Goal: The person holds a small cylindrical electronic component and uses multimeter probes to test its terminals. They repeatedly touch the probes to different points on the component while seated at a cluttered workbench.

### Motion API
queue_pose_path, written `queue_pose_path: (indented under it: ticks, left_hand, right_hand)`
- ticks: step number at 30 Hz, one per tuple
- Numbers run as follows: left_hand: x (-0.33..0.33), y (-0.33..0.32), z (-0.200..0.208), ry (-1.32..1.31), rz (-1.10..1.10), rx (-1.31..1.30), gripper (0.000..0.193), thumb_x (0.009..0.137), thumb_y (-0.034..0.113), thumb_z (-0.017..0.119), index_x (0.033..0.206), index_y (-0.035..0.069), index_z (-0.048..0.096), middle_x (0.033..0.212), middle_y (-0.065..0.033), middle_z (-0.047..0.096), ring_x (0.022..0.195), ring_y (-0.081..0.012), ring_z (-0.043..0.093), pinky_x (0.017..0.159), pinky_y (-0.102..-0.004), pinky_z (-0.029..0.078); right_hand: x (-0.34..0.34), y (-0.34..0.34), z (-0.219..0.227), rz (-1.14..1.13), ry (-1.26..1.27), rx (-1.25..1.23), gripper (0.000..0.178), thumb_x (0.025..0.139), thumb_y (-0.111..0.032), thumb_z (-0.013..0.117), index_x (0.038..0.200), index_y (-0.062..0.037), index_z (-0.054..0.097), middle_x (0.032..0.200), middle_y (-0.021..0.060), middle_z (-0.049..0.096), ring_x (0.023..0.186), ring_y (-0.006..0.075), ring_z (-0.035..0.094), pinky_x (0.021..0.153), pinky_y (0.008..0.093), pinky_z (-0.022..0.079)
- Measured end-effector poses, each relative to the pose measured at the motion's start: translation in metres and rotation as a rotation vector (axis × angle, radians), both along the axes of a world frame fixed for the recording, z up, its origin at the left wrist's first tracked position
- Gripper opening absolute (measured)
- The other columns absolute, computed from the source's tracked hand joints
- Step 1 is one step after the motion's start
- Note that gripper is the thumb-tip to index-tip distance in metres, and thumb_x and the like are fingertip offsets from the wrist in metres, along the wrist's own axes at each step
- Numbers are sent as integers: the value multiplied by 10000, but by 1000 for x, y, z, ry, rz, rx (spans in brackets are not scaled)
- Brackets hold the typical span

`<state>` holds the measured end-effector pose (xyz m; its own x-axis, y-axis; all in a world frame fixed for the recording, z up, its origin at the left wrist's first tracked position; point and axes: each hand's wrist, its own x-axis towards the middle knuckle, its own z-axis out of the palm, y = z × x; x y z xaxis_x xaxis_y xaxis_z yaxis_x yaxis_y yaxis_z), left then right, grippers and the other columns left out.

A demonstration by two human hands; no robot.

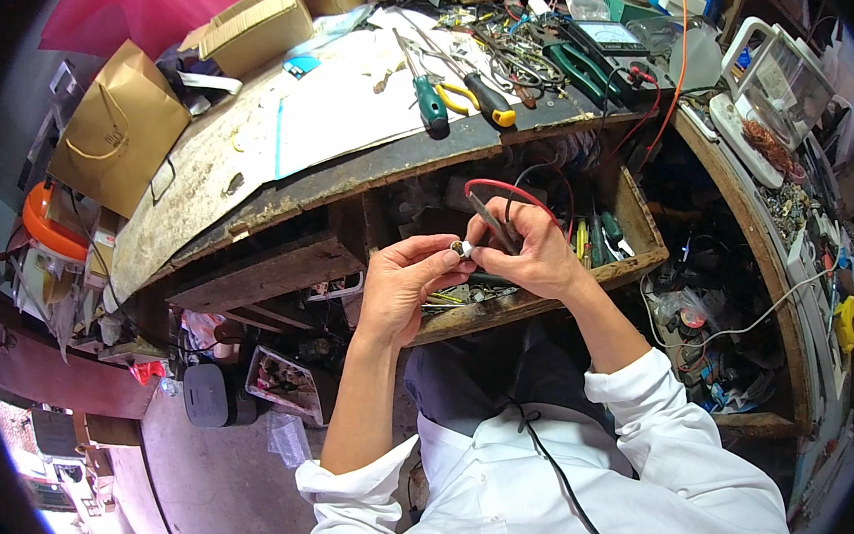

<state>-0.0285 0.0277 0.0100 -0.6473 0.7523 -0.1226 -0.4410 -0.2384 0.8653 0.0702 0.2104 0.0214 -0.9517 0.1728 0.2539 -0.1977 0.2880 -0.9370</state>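
hands pinch part over open drawer.

Soft daylight fell evenly over my bench, brightest on the white paper and on my white sleeves. The open drawer and the space beneath stayed in deep shadow. Straight edges bowed toward the rim, where a black ring closed the view. My fingers looked sharp; far corners were smeared.
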Motion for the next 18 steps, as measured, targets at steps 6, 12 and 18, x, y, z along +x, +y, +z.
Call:
queue_pose_path:
  ticks: [6, 12, 18]
  left_hand:
    - [0, 0, -1, -14, 2, 6, 217, 896, 35, 713, 1099, -41, 695, 989, -166, 733, 870, -232, 735, 810, -343, 618]
    - [0, 0, 0, -18, -9, 13, 231, 886, 19, 716, 1108, -43, 692, 1001, -169, 733, 882, -234, 735, 810, -332, 620]
    - [0, 0, -1, -9, -22, 17, 249, 883, 14, 717, 1122, -49, 687, 1010, -168, 732, 888, -233, 735, 821, -328, 620]
  right_hand:
    - [1, -1, 3, 2, 28, -44, 113, 856, -5, 699, 943, -16, 627, 819, 5, 650, 737, 53, 616, 653, 210, 492]
    - [0, -2, 1, -11, 43, -56, 108, 857, -4, 702, 934, -26, 630, 813, 0, 650, 711, 41, 590, 621, 198, 458]
    - [0, 0, 0, -26, 17, -34, 100, 863, 4, 699, 926, -22, 626, 809, 9, 660, 724, 52, 614, 637, 206, 480]
